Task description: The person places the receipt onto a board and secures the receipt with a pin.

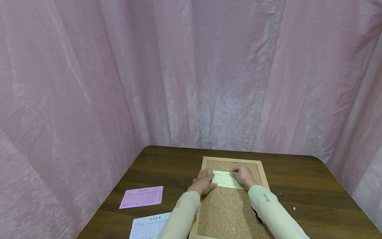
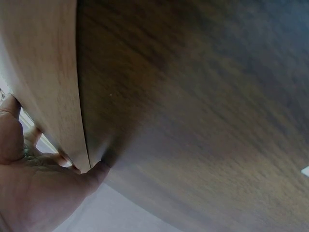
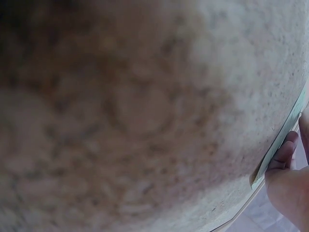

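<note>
Green slip: we see the green slip (image 1: 223,180) on the upper part of the cork board, printed with a table, its long side running across the board.
Left hand: our left hand (image 1: 203,182) lies with fingers spread and apart, at the slip's left end and over the frame; we judge that it keeps the paper from sliding.
Right hand: our right hand (image 1: 243,175) has its fingertips at the slip's top edge, near the middle. We cannot tell if this grip is clamped on something small, because the fingers hide it. Probably this spot is chosen to fix the paper evenly.
Board: the board (image 1: 228,212) lies flat in front of us, long side away from us, perhaps so that both hands can reach it equally.
Right of board: a purple bit (image 1: 280,194) and a pink bit (image 1: 294,208), too small to identify, maybe kept near for the right hand.
Left of board: a pink slip (image 1: 141,197), and nearer to us a white slip (image 1: 149,229), partly under our left sleeve (image 1: 183,212).
Around: the dark surface (image 1: 313,179) carries all; behind hangs a pink curtain (image 1: 223,83).
</note>
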Action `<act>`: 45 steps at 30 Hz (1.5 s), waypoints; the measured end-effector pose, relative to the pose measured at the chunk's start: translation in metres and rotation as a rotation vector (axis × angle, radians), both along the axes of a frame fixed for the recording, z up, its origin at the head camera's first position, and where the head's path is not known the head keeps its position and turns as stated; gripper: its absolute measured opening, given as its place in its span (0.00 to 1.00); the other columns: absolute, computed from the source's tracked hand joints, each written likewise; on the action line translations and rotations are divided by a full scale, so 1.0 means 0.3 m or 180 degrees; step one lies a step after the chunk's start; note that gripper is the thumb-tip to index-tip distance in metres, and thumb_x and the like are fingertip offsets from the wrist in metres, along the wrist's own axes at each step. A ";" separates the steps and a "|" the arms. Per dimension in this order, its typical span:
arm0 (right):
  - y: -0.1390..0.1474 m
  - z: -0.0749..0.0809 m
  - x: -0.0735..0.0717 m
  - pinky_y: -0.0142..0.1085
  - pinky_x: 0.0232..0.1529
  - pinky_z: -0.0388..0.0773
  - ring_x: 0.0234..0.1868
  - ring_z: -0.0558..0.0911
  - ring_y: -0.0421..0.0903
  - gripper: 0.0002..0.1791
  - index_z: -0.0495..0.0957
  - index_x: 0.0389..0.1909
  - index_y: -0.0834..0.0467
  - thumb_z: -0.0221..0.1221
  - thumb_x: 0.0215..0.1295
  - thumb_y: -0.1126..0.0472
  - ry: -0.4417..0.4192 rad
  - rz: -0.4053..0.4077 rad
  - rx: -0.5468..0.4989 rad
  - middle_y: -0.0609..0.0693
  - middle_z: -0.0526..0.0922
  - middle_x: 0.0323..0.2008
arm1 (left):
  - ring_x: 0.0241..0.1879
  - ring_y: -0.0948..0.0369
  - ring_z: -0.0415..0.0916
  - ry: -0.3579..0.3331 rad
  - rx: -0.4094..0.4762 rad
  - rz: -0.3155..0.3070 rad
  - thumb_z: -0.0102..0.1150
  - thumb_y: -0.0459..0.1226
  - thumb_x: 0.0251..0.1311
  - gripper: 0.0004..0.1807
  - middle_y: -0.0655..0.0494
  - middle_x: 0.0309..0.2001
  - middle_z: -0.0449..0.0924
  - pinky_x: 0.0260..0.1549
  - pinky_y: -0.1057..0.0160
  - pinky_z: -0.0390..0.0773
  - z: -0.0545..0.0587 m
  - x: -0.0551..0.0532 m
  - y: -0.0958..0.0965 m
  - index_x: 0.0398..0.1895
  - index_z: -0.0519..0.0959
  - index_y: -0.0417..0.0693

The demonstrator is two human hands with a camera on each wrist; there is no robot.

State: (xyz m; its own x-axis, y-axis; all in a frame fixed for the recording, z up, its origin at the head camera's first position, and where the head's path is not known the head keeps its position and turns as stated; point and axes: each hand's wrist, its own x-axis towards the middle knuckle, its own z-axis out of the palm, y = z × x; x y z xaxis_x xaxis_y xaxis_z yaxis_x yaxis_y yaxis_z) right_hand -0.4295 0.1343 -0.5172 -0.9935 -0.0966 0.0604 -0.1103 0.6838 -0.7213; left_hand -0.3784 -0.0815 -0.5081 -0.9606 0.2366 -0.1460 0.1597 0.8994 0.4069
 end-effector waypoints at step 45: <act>0.057 0.002 -0.022 0.47 0.50 0.75 0.49 0.80 0.53 0.10 0.84 0.46 0.65 0.62 0.67 0.66 -0.0272 0.0183 -0.0600 0.58 0.84 0.47 | 0.78 0.48 0.35 -0.0054 0.0006 0.0009 0.50 0.54 0.72 0.32 0.47 0.79 0.44 0.68 0.37 0.51 0.008 0.002 0.000 0.76 0.62 0.57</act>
